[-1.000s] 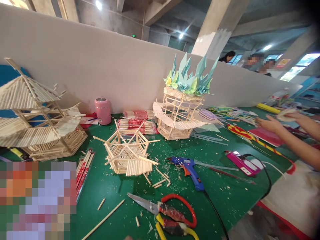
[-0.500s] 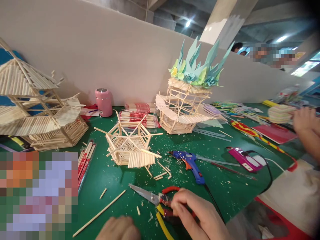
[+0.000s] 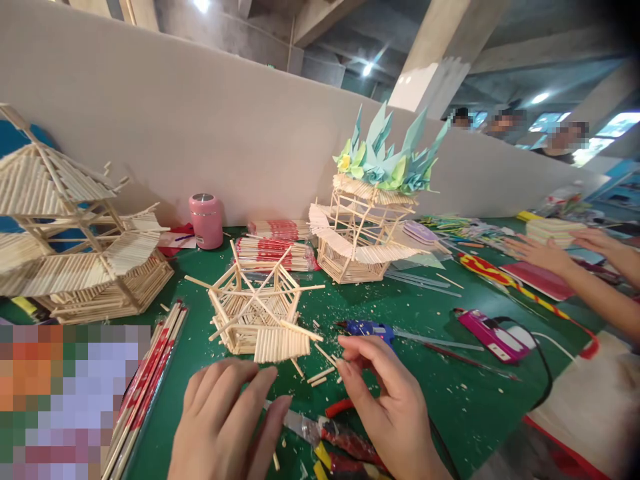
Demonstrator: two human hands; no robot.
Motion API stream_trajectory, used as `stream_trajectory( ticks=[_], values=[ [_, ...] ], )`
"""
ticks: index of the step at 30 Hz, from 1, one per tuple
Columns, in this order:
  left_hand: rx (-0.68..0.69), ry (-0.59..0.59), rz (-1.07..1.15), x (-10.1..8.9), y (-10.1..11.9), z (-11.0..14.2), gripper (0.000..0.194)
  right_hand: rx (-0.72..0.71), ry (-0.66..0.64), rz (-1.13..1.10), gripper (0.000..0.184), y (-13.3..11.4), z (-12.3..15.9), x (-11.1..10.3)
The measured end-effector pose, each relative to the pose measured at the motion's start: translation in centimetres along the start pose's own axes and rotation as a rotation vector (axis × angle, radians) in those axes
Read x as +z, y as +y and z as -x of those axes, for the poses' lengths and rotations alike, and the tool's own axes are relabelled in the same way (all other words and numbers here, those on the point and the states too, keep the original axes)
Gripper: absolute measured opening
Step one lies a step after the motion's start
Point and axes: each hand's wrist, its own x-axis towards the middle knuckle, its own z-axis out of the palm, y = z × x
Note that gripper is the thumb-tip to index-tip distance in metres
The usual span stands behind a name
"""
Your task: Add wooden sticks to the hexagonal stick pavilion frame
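My left hand (image 3: 227, 420) hovers palm down over the near table, its thumb apart from its curled fingers, and I see nothing in it. To its right my right hand (image 3: 390, 407) is raised, with a small gap between thumb and index finger. Just beyond both hands stands a small open frame of wooden sticks (image 3: 283, 343), with a row of short sticks along its front. Under and between the hands lie scissors (image 3: 303, 427) with taped handles, partly covered. A blue glue gun (image 3: 367, 330) lies behind my right hand, which hides its grip.
Larger stick pavilions stand at left (image 3: 115, 260) and back (image 3: 360, 253), the latter topped with paper leaves. Bagged sticks (image 3: 150, 380), a pink flask (image 3: 206, 223) and a purple power strip (image 3: 493, 337) surround the work. Another person's hands (image 3: 545, 253) are at right.
Both my hands have risen and moved forward. My right thumb and index finger have parted; my left fingers have uncurled. The long loose stick at lower left no longer shows. The other person's arms have reached inward.
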Motion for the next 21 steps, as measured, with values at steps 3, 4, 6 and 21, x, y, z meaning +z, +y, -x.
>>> stream_trajectory(
  ticks=[3,4,6,21],
  values=[
    [0.040,-0.003,-0.092,0.9,0.1,-2.5,0.030,-0.073,0.008,0.025,0.018,-0.6,-1.4,1.0],
    [0.043,-0.010,-0.126,1.2,0.0,-3.1,0.034,-0.090,0.000,0.030,0.018,-0.7,-1.7,1.2],
    [0.043,-0.045,-0.179,1.6,-0.3,-3.9,0.038,-0.115,-0.002,0.031,0.016,-0.7,-2.0,1.5],
    [0.048,-0.176,-0.172,2.1,-0.9,-4.5,0.038,-0.231,0.016,-0.036,0.017,0.0,-2.4,1.7]
  ],
)
